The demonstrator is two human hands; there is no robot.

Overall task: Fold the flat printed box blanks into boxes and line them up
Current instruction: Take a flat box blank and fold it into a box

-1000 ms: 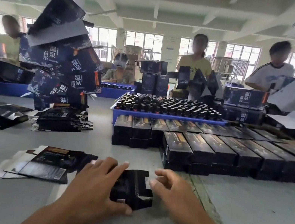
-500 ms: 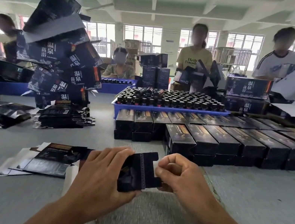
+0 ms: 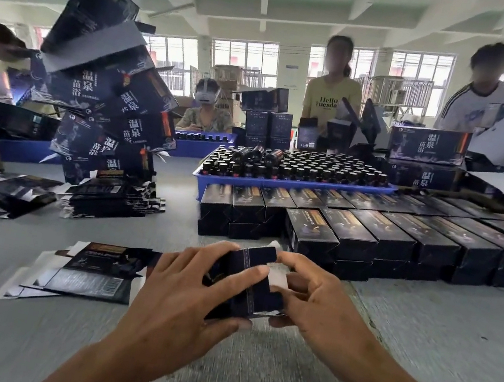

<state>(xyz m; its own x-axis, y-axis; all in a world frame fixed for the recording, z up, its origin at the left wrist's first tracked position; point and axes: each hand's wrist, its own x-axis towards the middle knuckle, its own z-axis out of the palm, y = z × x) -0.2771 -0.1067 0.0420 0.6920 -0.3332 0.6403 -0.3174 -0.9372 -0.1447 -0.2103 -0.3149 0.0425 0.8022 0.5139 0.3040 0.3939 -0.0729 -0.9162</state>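
— Lifted off the tabletop (image 3: 420, 338) now, isn't it? A second ago that dark box blank (image 3: 248, 278) lay flat under both palms; half a second back it was already raised between them.

— Yes, and it has more shape now. It sits in mid-air just above the grey, coarse-looking tabletop, glossy dark card with a thin pale line printed across the near panel and a white unprinted flap showing at its right end.

— How are the hands set?

— Both hands grip it. The left hand (image 3: 188, 294) wraps the left half, 4 fingers curled over the top and the thumb pressed beneath the lower edge. The right hand (image 3: 321, 307) pinches the right end, fingertips bent down against the white flap. Forearms come in from the bottom of the view, angled toward each other.

— And the others?

— A fan of flat blanks (image 3: 88, 273) lies just left of the left hand, shiny black with a barcode panel and white undersides. Behind the hands, finished boxes (image 3: 403, 241) stand in tight rows, long rectangular blocks stacked 2 high. Beyond them a blue tray (image 3: 292, 186) holds dark round-capped bottles (image 3: 315, 168) packed close. At far left, larger printed cartons (image 3: 107, 104) lean in a tilted pile.
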